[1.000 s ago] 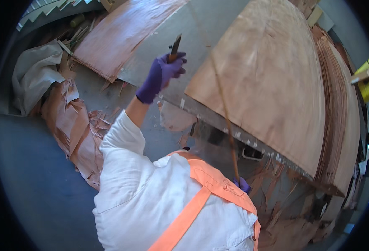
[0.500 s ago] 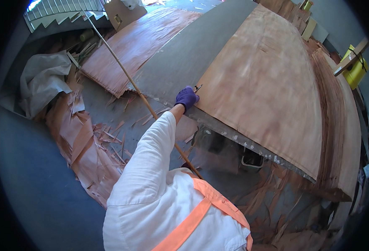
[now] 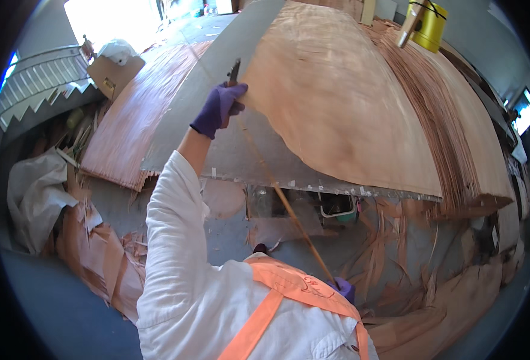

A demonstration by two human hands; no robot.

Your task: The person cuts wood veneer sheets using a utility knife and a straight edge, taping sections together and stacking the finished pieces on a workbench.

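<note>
My left hand (image 3: 222,108), in a purple glove, is raised over the stack, closed around a dark narrow tool (image 3: 234,71) that points upward; its exact kind is unclear. Right beside this hand is the lifted near-left corner of a tan wood veneer sheet (image 3: 349,102); I cannot tell whether fingers or tool hold it. The sheet's near edge curves up off the grey board (image 3: 181,123) beneath. Low by my orange-strapped chest, my right hand (image 3: 344,290), also purple-gloved and partly hidden, is closed on the lower end of a long thin bamboo stick (image 3: 295,219), which slants away under my left hand.
A reddish veneer pile (image 3: 142,108) lies left of the board, and a layered veneer stack (image 3: 424,114) right. A yellow container (image 3: 430,27) stands at the far right. Veneer scraps (image 3: 100,252) and a whitish sheet (image 3: 37,195) lie left; more scraps cover the floor at right.
My left hand has risen and moved away from me, and the veneer's near-left corner has lifted. My right hand has come into view on the stick. The whole view has shifted.
</note>
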